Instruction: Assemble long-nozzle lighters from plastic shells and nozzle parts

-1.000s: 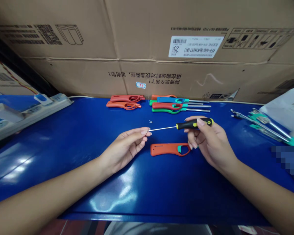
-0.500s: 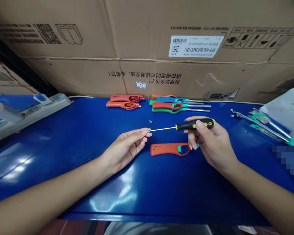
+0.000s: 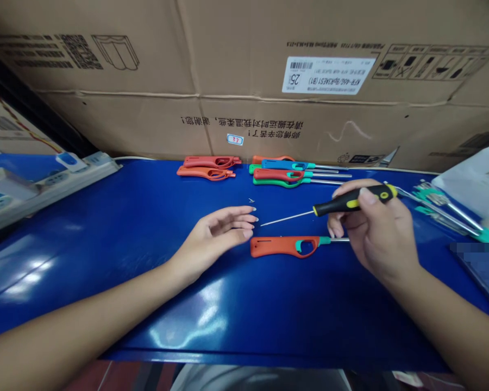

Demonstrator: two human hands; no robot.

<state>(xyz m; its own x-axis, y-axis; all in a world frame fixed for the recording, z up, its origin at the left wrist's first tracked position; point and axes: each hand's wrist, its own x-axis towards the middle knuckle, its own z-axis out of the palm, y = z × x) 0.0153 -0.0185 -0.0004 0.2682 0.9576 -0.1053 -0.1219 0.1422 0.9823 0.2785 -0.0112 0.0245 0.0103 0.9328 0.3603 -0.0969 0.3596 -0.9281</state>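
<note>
My right hand (image 3: 375, 228) grips the black and yellow handle of a thin screwdriver (image 3: 342, 203), whose metal shaft slants down to the left with its tip just above the blue table (image 3: 146, 233). Below it lies an orange long-nosed lighter (image 3: 287, 246) with a teal trigger, its metal tube running under my right fingers. My left hand (image 3: 220, 231) lies open beside the lighter's left end, fingers stretched out, holding nothing. A tiny screw (image 3: 251, 201) lies on the table just beyond my left fingertips.
Two orange lighter shells (image 3: 207, 168) and a stack of coloured lighters (image 3: 287, 174) lie at the back, against big cardboard boxes (image 3: 244, 81). A power strip (image 3: 44, 182) sits at the left. More lighter parts (image 3: 436, 203) and a white bag (image 3: 478, 179) are at the right.
My left hand let go of the screwdriver tip and opened, sinking toward the table. My right hand drew the screwdriver to the right and tilted its tip down, uncovering the lighter's tube.
</note>
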